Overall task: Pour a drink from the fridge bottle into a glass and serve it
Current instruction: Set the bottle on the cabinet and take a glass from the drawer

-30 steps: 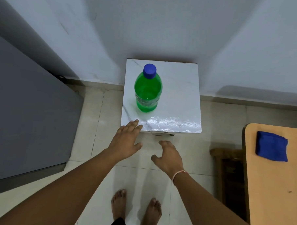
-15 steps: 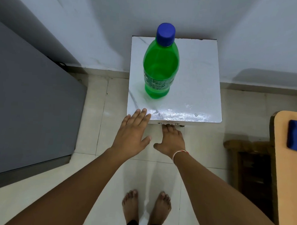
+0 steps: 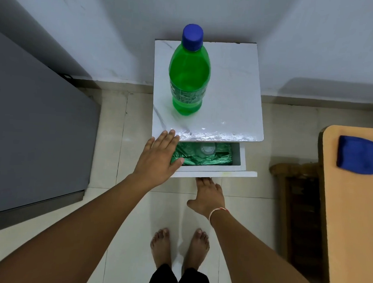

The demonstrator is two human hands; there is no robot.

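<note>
A green plastic bottle (image 3: 189, 77) with a blue cap stands upright on the white cabinet top (image 3: 230, 89). Below the top, a white drawer (image 3: 222, 173) is pulled out; it is lined with green foil and holds a clear glass (image 3: 207, 149) lying partly under the top. My left hand (image 3: 159, 159) hovers flat, fingers spread, over the drawer's left end. My right hand (image 3: 209, 195) reaches under the drawer front, fingertips hooked beneath its edge.
A grey fridge (image 3: 36, 124) stands at the left. At the right is a wooden table (image 3: 353, 212) with a folded blue cloth (image 3: 359, 155), and a dark wooden chair (image 3: 300, 206) beside it. My bare feet stand on the tiled floor (image 3: 134, 235) below.
The drawer has slid out toward me, pulled by my right hand, showing the green lining and the glass. My left hand moved up over the drawer's left end.
</note>
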